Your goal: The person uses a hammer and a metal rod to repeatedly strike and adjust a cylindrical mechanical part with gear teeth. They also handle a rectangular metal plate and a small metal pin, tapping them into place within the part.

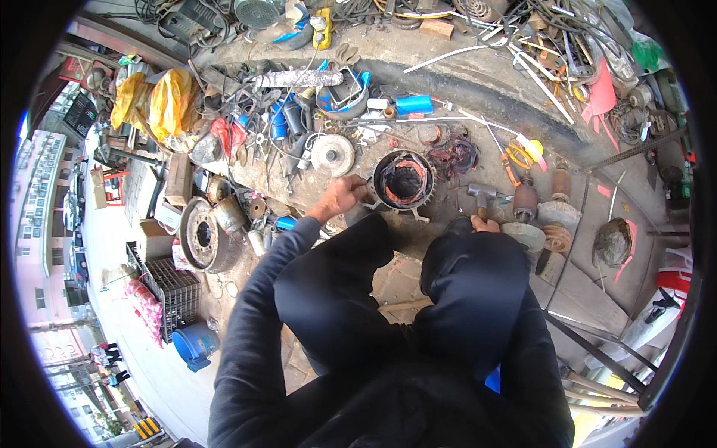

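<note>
A round metal motor housing (428, 179) with reddish windings inside lies in front of me. My left hand (341, 197) has curled fingers at its left edge, apparently gripping it. My right hand (484, 227) is closed on the handle of a hammer (482, 192), whose head points up beside the housing. A tangle of dark and pinkish wire (459, 153) lies just beyond, with orange-handled pliers (515, 160) to the right. A pale round cover (332, 154) lies to the left. Two rusty cylindrical motor parts (525, 201) stand right of the hammer.
Clutter surrounds me: yellow bags (168, 104), a wheel rim (203, 235), a wire crate (168, 299), a blue bucket (196, 346), blue cylinders (414, 105). A metal frame (597, 358) is at right; a concrete step (441, 60) runs behind. People (112, 358) stand far off at left.
</note>
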A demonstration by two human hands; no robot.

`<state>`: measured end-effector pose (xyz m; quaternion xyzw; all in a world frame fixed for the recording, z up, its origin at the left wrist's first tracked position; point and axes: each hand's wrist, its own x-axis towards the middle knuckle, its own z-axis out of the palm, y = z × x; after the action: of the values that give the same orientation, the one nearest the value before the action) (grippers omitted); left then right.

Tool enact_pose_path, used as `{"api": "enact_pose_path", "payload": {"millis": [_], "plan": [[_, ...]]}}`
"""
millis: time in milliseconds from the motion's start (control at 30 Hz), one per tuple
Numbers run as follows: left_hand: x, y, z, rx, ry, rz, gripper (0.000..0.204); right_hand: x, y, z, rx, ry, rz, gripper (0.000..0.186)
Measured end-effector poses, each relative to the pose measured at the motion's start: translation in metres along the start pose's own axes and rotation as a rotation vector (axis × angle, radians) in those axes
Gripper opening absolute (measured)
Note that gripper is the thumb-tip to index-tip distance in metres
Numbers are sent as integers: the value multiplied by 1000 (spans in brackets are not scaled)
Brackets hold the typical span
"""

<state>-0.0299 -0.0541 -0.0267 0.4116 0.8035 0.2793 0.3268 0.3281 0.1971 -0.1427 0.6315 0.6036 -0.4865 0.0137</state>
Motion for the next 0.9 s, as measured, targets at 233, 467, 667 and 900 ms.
{"api": "enact_pose_path", "payload": {"millis": [233, 467, 667, 900], "plan": [[13, 82, -70, 484, -193, 150, 28, -14, 24, 23, -313, 283, -127, 38], [61, 90, 9, 371, -25, 84, 29, -41, -4, 16, -286, 317, -561, 41], [79, 83, 77, 209, 445, -95, 25, -27, -140, 27, -137, 74, -888, 36], [88, 80, 82, 382, 433, -145, 22, -8, -208, 91, -222, -34, -971, 21]]}}
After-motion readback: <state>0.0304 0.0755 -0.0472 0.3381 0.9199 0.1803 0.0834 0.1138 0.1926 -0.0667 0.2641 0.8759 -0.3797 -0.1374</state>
